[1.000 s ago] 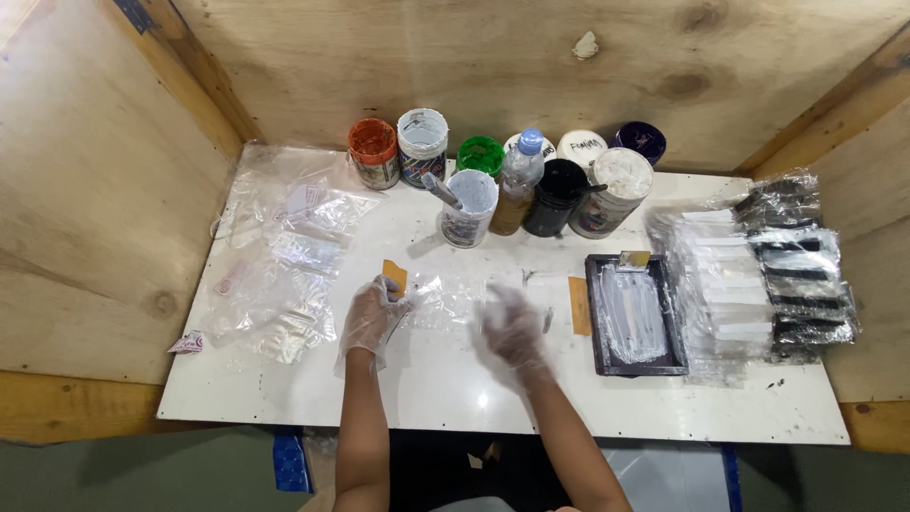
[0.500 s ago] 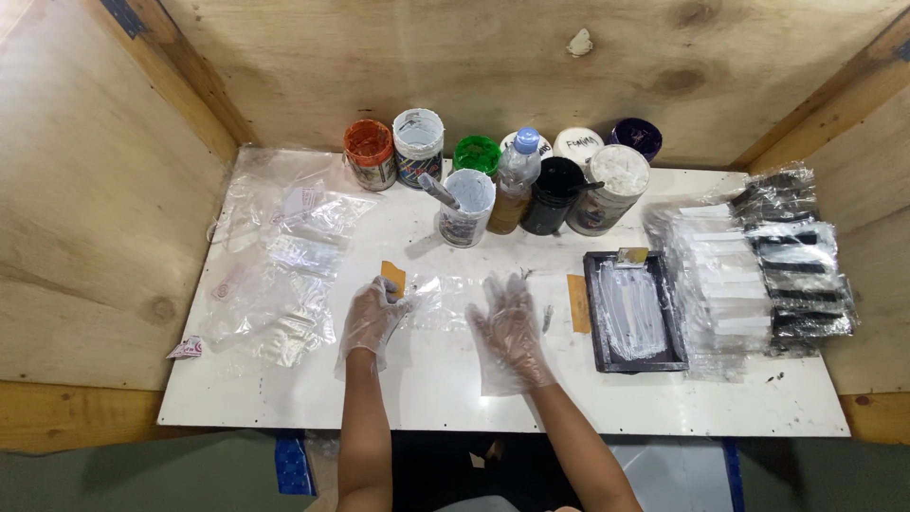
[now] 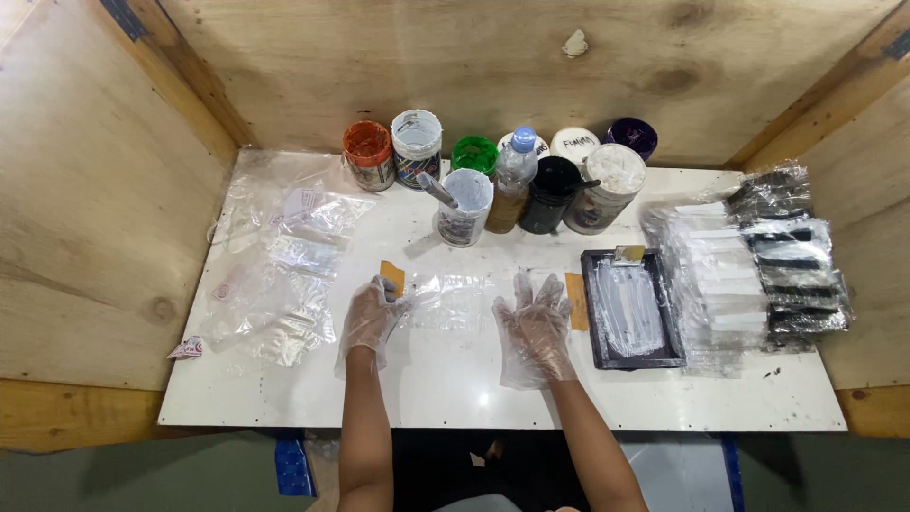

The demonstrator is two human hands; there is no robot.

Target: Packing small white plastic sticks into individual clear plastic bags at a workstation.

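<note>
Both gloved hands: left (image 3: 368, 318) pinches clear bag (image 3: 453, 301), right (image 3: 534, 327) lies flat

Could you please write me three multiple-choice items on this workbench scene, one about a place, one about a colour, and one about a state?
1. Where does the dark tray lie?
A. to the right of the right hand
B. left of the left hand
C. behind the jars

2. What colour is the lid of the jar at the left end of the row?
A. purple
B. orange
C. green

3. How is the right hand held?
A. clenched in a fist
B. gripping a bottle
C. flat, fingers spread, on the table

Answers: 1 A, the tray sits just right of that hand. 2 B, that lid is orange. 3 C, the gloved hand lies open beside the clear plastic bag, whose other end the left hand touches.
</note>
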